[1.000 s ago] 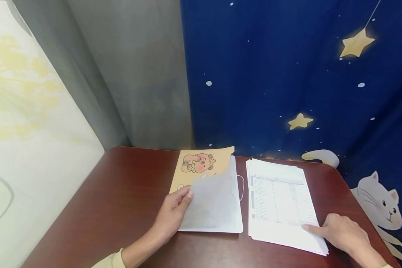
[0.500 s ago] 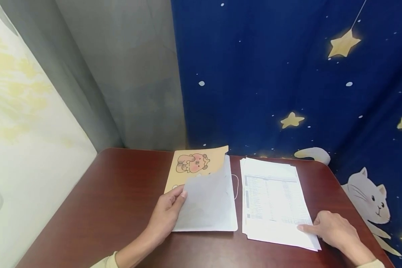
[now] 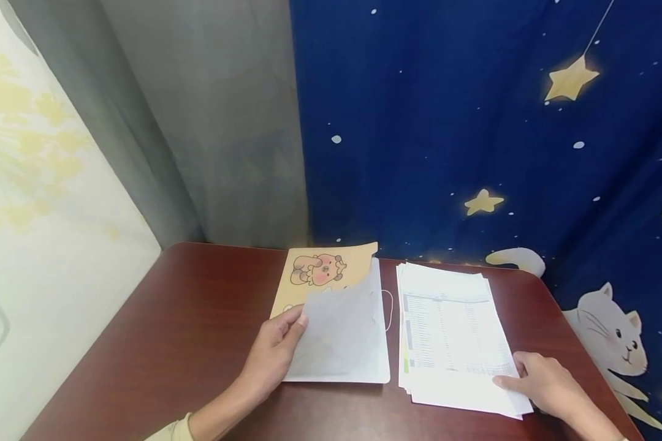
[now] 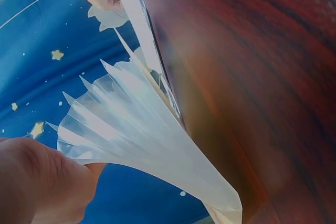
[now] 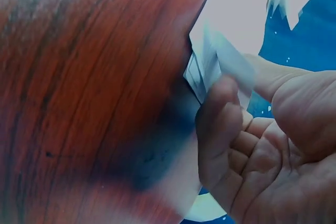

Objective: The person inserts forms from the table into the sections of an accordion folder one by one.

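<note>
A pale sleeve (image 3: 173, 430) enters at the near left, leading to the left hand (image 3: 276, 343). Its grip pinches the left edge of a folder's (image 3: 342, 346) whitish upper side, thumb on top; the left wrist view shows translucent pleats (image 4: 113, 121) fanned apart just beyond that hand. At the near right, the right hand (image 3: 546, 380) has its grip pinching the near right corner of a stack of papers (image 3: 452, 334), the thumb over the top sheet. The right wrist view shows some corners bent up there; how many sheets are held I cannot tell.

The stack lies on the tabletop (image 3: 198, 331) just right of the folder, its edges uneven, a printed table on the top page and a small green mark at its left. A thin white cord (image 3: 390, 309) loops between the two. The folder's yellow far part bears a bear drawing (image 3: 320, 269), lying sideways.

Beyond the tabletop hang a gray curtain (image 3: 215, 122) and, to its right, a blue curtain (image 3: 391, 122) with stars and a white cat (image 3: 609, 334).
</note>
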### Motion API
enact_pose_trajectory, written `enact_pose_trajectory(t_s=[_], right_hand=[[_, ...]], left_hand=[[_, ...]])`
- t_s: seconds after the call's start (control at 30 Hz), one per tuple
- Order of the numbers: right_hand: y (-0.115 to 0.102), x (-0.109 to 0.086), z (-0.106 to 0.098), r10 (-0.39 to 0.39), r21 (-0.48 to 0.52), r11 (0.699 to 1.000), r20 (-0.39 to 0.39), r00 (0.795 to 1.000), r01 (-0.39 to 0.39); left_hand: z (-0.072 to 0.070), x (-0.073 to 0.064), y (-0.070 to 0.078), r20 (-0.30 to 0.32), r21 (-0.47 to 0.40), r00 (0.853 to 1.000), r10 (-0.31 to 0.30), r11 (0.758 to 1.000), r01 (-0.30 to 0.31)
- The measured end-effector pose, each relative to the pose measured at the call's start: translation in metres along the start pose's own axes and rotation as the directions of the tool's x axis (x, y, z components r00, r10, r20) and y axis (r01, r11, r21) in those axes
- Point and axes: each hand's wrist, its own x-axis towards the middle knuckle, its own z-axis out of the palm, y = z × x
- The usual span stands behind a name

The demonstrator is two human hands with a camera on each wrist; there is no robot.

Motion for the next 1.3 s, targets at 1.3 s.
enact_pose_trajectory(t_s=[1.3], right_hand=[[-0.010,-0.020,-0.024,-0.057,0.761,0.648,0.060,0.997,-0.009]], left_hand=[[0.000,0.001,0.002,-0.013,-0.011,1.000,-0.006,1.000,0.005]])
